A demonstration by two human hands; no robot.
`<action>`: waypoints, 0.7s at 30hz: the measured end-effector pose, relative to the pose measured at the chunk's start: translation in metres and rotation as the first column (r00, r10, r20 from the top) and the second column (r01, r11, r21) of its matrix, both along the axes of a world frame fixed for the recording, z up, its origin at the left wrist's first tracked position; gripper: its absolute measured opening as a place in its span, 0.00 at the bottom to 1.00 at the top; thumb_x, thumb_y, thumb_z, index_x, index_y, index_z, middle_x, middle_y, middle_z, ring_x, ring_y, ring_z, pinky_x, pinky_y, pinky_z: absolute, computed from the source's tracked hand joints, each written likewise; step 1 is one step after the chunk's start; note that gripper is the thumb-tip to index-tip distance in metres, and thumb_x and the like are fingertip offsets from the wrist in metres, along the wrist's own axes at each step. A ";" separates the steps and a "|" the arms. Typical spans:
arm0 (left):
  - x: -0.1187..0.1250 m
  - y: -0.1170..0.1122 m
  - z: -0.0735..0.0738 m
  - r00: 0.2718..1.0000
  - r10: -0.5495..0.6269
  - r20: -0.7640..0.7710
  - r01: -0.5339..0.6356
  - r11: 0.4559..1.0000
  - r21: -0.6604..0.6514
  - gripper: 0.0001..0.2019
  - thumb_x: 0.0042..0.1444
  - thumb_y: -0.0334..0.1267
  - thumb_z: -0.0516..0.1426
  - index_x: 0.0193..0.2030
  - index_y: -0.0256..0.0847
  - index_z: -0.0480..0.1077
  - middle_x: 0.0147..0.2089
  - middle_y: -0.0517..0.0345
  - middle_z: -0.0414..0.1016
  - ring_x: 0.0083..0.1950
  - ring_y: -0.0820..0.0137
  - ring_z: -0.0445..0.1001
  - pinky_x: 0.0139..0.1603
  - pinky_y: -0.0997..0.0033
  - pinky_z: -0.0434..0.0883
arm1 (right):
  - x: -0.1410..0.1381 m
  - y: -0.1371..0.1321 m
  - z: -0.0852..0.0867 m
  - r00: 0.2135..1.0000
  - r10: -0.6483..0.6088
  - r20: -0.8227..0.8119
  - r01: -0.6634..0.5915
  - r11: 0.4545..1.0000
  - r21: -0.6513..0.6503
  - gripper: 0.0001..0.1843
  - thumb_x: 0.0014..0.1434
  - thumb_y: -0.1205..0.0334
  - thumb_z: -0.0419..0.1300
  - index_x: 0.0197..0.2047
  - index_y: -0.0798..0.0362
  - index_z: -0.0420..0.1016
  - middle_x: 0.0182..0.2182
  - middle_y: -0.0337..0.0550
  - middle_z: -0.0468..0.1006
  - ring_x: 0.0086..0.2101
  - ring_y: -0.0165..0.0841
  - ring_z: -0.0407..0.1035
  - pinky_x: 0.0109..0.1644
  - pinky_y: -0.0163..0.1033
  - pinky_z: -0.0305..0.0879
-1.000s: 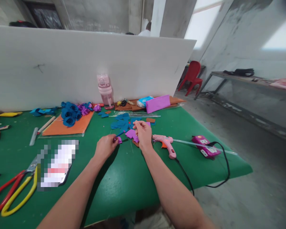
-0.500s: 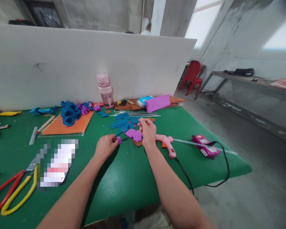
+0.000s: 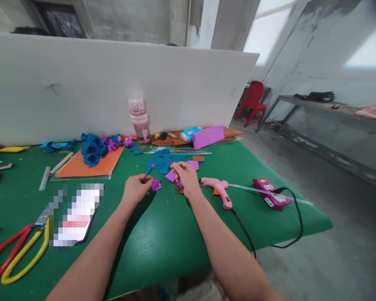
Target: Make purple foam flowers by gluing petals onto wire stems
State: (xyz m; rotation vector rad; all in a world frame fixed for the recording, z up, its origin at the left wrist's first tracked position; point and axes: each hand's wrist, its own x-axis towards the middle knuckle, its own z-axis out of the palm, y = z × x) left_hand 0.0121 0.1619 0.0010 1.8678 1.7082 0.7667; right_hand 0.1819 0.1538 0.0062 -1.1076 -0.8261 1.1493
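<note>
My left hand (image 3: 137, 188) is closed in a pinch on a thin stem with a small blue bud (image 3: 150, 169) at its tip, and a purple petal piece (image 3: 156, 184) lies at my fingertips. My right hand (image 3: 184, 177) is closed over a pile of purple petal cut-outs (image 3: 171, 176) on the green table (image 3: 163, 238), gripping one. Loose blue petals (image 3: 163, 161) are scattered just beyond both hands. A pink glue gun (image 3: 217, 189) lies to the right of my right hand.
A purple power strip (image 3: 271, 197) with a black cord sits near the right edge. Finished blue and purple flowers (image 3: 92, 149) rest on an orange sheet (image 3: 81, 168). Also here are a pink bottle (image 3: 138, 119), red-and-yellow shears (image 3: 15, 251) and a white partition board (image 3: 113, 83).
My left hand lifted the stem so the blue bud points up. My right hand reached toward the far petals, then drew back onto the purple pile.
</note>
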 end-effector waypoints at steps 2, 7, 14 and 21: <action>-0.001 0.000 0.000 1.000 -0.002 0.029 0.003 1.000 -0.011 0.15 0.44 0.47 0.54 0.28 0.37 0.75 0.19 0.59 0.72 0.22 0.72 0.66 0.22 0.75 0.56 | -0.004 -0.001 -0.002 0.997 0.066 0.042 -0.066 0.998 -0.012 0.12 0.46 0.55 0.60 0.25 0.56 0.71 0.18 0.33 0.70 0.15 0.20 0.55 0.16 0.27 0.50; -0.002 0.000 0.000 1.000 -0.027 0.012 0.027 0.999 -0.023 0.15 0.43 0.46 0.55 0.28 0.37 0.76 0.19 0.60 0.72 0.21 0.72 0.66 0.21 0.75 0.55 | -0.005 -0.002 -0.004 0.992 0.083 0.093 -0.083 0.996 -0.014 0.12 0.47 0.53 0.59 0.26 0.55 0.70 0.18 0.33 0.69 0.14 0.20 0.54 0.15 0.27 0.48; -0.001 -0.004 0.006 1.000 -0.002 0.007 0.002 0.997 0.080 0.15 0.45 0.47 0.54 0.28 0.38 0.74 0.23 0.58 0.75 0.26 0.69 0.71 0.25 0.75 0.60 | -0.018 -0.009 -0.006 0.907 0.296 0.300 -0.288 0.955 -0.071 0.13 0.52 0.54 0.56 0.25 0.55 0.70 0.17 0.34 0.70 0.12 0.19 0.51 0.14 0.27 0.45; 0.000 -0.008 0.009 0.998 -0.056 0.031 0.051 0.989 0.140 0.13 0.47 0.46 0.53 0.29 0.39 0.73 0.24 0.58 0.76 0.26 0.69 0.72 0.28 0.74 0.63 | -0.037 -0.015 -0.007 0.902 0.411 0.134 -0.388 0.907 -0.165 0.13 0.53 0.53 0.57 0.28 0.55 0.67 0.16 0.32 0.70 0.10 0.18 0.51 0.11 0.27 0.42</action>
